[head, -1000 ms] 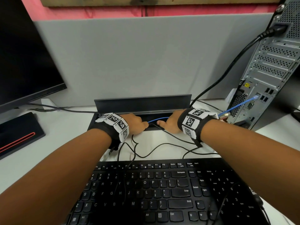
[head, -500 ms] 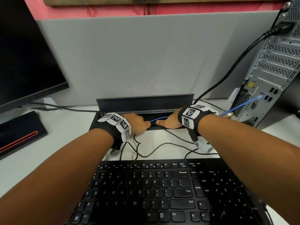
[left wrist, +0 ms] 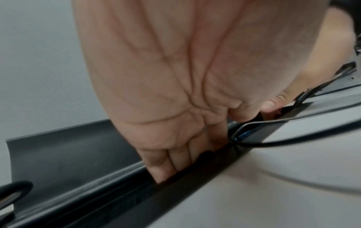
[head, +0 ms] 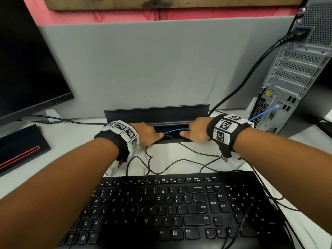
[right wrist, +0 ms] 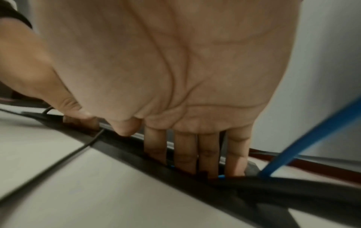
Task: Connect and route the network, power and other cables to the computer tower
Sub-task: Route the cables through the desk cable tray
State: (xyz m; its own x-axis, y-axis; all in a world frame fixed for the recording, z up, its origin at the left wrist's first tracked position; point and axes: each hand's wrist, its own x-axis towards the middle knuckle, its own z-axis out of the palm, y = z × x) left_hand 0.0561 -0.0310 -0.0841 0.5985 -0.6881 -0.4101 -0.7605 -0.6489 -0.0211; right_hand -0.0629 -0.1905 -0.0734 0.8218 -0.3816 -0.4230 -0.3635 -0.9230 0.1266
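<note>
Several thin black cables point(head: 167, 168) loop over the white desk point(head: 59, 141) just beyond the black keyboard point(head: 161, 203), whose near edge is cut off by the frame. Past them, both hands reach into the desk's black cable tray point(head: 156, 115), its lid standing open behind. The left hand point(head: 147, 133) has its fingers point(left wrist: 168, 163) straight and dipped into the slot; their tips are hidden. The right hand point(head: 195, 131) also has straight fingers point(right wrist: 185, 148) down in the slot, spread a little, with tips out of sight. Between the two thumbs runs the blue network cable point(head: 175, 130); I cannot tell whether either hand pinches it. It passes behind the right wrist and reappears, plugged into the rear of the computer tower point(head: 294, 74) at far right. A thick black power cable point(head: 251, 69) is plugged in higher on the tower. A dark monitor point(head: 27, 69) is cut off at left.
</note>
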